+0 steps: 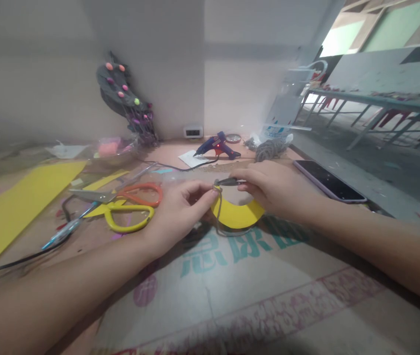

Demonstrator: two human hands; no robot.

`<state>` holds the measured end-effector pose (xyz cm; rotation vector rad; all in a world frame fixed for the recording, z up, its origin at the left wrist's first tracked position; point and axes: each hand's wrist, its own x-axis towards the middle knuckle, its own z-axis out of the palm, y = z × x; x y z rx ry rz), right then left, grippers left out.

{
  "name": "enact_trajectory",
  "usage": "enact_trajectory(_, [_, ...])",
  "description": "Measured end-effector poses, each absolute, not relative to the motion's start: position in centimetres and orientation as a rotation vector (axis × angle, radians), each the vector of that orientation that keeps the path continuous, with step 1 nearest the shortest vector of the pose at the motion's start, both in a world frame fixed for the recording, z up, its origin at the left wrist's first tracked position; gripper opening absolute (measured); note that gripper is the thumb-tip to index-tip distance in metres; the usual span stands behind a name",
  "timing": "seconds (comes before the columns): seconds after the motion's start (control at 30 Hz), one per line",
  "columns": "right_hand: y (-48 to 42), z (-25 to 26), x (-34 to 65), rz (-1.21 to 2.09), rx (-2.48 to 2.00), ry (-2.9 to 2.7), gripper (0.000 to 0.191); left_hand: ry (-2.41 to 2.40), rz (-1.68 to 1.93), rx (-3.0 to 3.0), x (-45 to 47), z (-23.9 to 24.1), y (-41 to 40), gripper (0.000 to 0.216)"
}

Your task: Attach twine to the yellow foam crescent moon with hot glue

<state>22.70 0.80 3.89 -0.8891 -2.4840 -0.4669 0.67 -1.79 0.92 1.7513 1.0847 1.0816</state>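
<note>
My left hand [183, 207] pinches the left tip of a curved yellow foam piece [237, 215] together with a thin grey cord [220, 224] that loops below it. At the other end, my right hand [272, 187] is closed on the foam piece and on a small dark pointed tool [228, 182] held level between both hands. Both hands hover just above a cardboard sheet [254, 291] with teal printed characters.
Scissors with yellow and orange handles [128, 207] lie left of my hands, beside a pen [63, 234] and a yellow foam sheet [17, 202]. A blue glue gun [217, 146] stands behind, a smartphone [328, 181] at right, a grey decorated craft [126, 101] against the wall.
</note>
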Motion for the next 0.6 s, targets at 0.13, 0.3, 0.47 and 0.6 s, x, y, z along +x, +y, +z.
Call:
enact_trajectory(0.13, [0.92,3.79,22.75,-0.493,-0.862,-2.483,0.026,1.080,1.087,1.761,0.66,0.90,-1.81,0.025])
enact_trajectory(0.3, [0.92,3.79,22.76,-0.534,-0.837,-2.510,0.024,1.112,1.095,1.845,0.62,1.07,-1.95,0.023])
enact_trajectory(0.47, [0.72,3.92,22.67,-0.494,-0.829,-2.516,0.023,1.103,1.129,1.919,0.54,0.96,-1.96,0.020])
enact_trajectory(0.6, [0.72,3.88,22.64,-0.480,-0.813,-2.496,0.022,1.087,1.162,1.956,0.46,0.69,-1.88,0.019])
